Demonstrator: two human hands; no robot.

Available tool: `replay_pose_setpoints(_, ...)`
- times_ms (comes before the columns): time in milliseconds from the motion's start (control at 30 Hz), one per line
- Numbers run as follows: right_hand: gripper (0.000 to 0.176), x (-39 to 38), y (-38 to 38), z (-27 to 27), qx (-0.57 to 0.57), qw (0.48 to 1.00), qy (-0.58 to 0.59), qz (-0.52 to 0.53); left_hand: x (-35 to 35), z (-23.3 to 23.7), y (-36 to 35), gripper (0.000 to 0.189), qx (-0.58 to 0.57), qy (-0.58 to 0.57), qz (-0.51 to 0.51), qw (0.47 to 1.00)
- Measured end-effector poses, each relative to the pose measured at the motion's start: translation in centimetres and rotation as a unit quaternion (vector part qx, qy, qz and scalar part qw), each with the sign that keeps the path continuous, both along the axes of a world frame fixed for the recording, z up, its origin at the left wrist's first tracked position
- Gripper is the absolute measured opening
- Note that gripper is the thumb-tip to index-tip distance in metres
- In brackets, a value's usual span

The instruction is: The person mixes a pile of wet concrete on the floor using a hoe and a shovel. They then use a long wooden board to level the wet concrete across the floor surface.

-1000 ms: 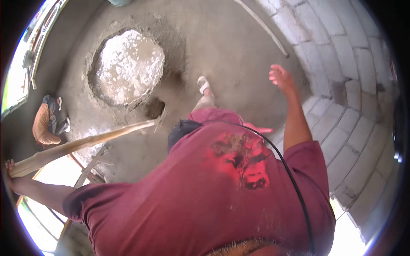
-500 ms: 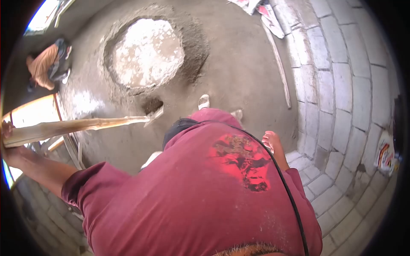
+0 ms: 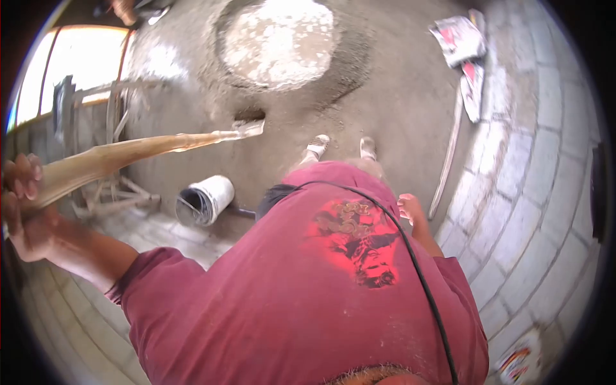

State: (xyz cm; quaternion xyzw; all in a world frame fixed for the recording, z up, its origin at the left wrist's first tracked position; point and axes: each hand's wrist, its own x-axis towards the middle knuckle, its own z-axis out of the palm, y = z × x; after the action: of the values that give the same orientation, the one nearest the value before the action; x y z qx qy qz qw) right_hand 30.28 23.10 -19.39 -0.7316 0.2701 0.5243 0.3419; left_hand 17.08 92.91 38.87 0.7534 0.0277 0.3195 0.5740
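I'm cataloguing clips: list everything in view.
Bladed tool: one, tan handle, left
Bucket: one, white, left of torso
Round pool: one, whitish, top
Pole: one, brownish, right floor
Printed sacks: at least two, white, red, right
Block wall: one, grey, right
Wooden framing: unclear, brownish, left
Bright opening: one, white, left
Other person: one, colours unclear, top left
Cable: one, black, across shirt
Shirt: one, maroon, torso
Shoes: two, pale, centre
Left grip: one, bare, on tool
Right grip: one, bare, beside shirt

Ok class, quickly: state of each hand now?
Left hand: closed around long tan wooden handle.
Right hand: partly curled, nothing visible in it; open or closed unclear.
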Motion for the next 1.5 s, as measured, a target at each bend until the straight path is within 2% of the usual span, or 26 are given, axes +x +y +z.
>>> replay_pose_setpoints(67,0.037,5.7,-1.5,-3.6,0.025,0.998,-0.032,0.053,-3.1,-0.5,-7.7,0.017,0.047,0.031,0.147,0.988)
replay_pose_setpoints(100,0.036,8.4,-1.4,-5.2,0.039,0.995,-0.047,0.074,-3.1,-0.7,-11.7,0.018,0.004,0.018,0.129,0.991)
replay_pose_setpoints(200,0.038,17.0,0.8,-3.8,0.103,0.975,-0.108,0.162,-4.5,-1.4,-22.0,0.02,0.046,-0.014,0.25,0.967)
replay_pose_setpoints(267,0.038,21.3,1.4,-2.3,0.144,0.964,-0.121,0.189,-8.1,0.0,-25.9,0.02,0.161,0.019,0.328,0.931)
replay_pose_setpoints(333,0.036,23.8,4.1,-0.5,0.161,0.957,-0.133,0.203,-11.8,1.8,-30.2,0.02,0.191,-0.005,0.341,0.921)
replay_pose_setpoints(400,0.035,23.7,6.6,0.2,0.176,0.945,-0.117,0.249,-14.1,2.4,-33.8,0.019,0.15,-0.085,0.314,0.934)
replay_pose_setpoints(433,0.034,22.5,7.8,0.5,0.185,0.934,-0.111,0.285,-14.4,2.2,-35.7,0.019,0.137,-0.119,0.318,0.93)
replay_pose_setpoints(500,0.034,18.9,10.7,0.8,0.231,0.904,-0.09,0.348,-14.7,-0.5,-39.2,0.016,0.13,-0.164,0.398,0.893)
replay_pose_setpoints(567,0.032,13.6,13.5,1.3,0.287,0.866,-0.052,0.405,-18.7,-3.6,-44.9,0.012,0.061,-0.166,0.395,0.901)
replay_pose_setpoints(667,0.034,3.6,15.8,3.5,0.371,0.823,0.064,0.426,-21.6,-5.2,-50.5,0.034,0.102,-0.147,0.276,0.944)
replay_pose_setpoints(700,0.039,0.2,15.8,4.6,0.354,0.832,0.121,0.411,-22.7,-5.7,-53.1,0.042,0.102,-0.145,0.255,0.951)
replay_pose_setpoints(733,0.043,-3.1,16.2,5.2,0.337,0.838,0.174,0.393,-23.7,-6.5,-55.2,0.05,0.106,-0.147,0.316,0.931)
replay_pose_setpoints(833,0.054,-12.2,14.9,5.1,0.255,0.855,0.313,0.325,-26.2,-8.3,-63.1,0.064,0.022,-0.228,0.437,0.87)
replay_pose_setpoints(933,0.054,-21.1,12.5,4.8,0.167,0.877,0.374,0.251,-31.3,-9.4,-72.1,0.071,0.05,-0.095,0.565,0.818)
replay_pose_setpoints(967,0.055,-23.8,11.8,3.6,0.181,0.874,0.391,0.227,-32.9,-10.0,-74.9,0.078,0.042,-0.075,0.55,0.831)
replay_pose_setpoints(1033,0.056,-28.1,10.1,-0.5,0.201,0.867,0.424,0.168,-35.5,-12.2,-80.4,0.077,0.049,0.008,0.622,0.782)
replay_pose_setpoints(1100,0.051,-30.7,8.7,-2.6,0.161,0.887,0.417,0.116,-37.4,-12.1,-85.7,0.077,0.002,0.147,0.664,0.733)
replay_pose_setpoints(1133,0.048,-31.7,7.8,-3.1,0.14,0.896,0.412,0.088,-38.1,-11.9,-88.2,0.077,-0.025,0.217,0.677,0.703)
replay_pose_setpoints(1167,0.04,-32.5,7.3,-3.5,0.103,0.918,0.373,0.083,-38.3,-11.5,-90.4,0.076,-0.118,0.247,0.693,0.667)
replay_pose_setpoints(1233,0.038,-33.8,5.4,-4.0,0.067,0.932,0.322,0.151,-38.4,-10.4,-93.7,0.076,-0.295,0.294,0.704,0.575)
replay_pose_setpoints(1267,0.038,-34.2,4.4,-4.5,0.051,0.936,0.295,0.184,-38.8,-10.1,-95.1,0.072,-0.369,0.307,0.681,0.553)
replay_pose_setpoints(1333,0.026,-34.4,1.8,-7.3,-0.004,0.944,0.268,0.194,-38.0,-10.4,-95.4,0.068,-0.433,0.49,0.572,0.496)
replay_pose_setpoints(1367,0.024,-34.5,0.7,-8.9,-0.025,0.943,0.266,0.197,-37.7,-11.6,-96.0,0.06,-0.406,0.594,0.511,0.47)
replay_pose_setpoints(1467,0.02,-34.4,-1.0,-10.0,-0.055,0.94,0.269,0.201,-35.3,-14.7,-92.9,0.055,-0.444,0.773,0.335,0.304)
replay_pose_setpoints(1500,0.019,-34.3,-1.2,-10.1,-0.059,0.94,0.271,0.2,-34.9,-16.0,-93.3,0.039,-0.406,0.807,0.315,0.291)
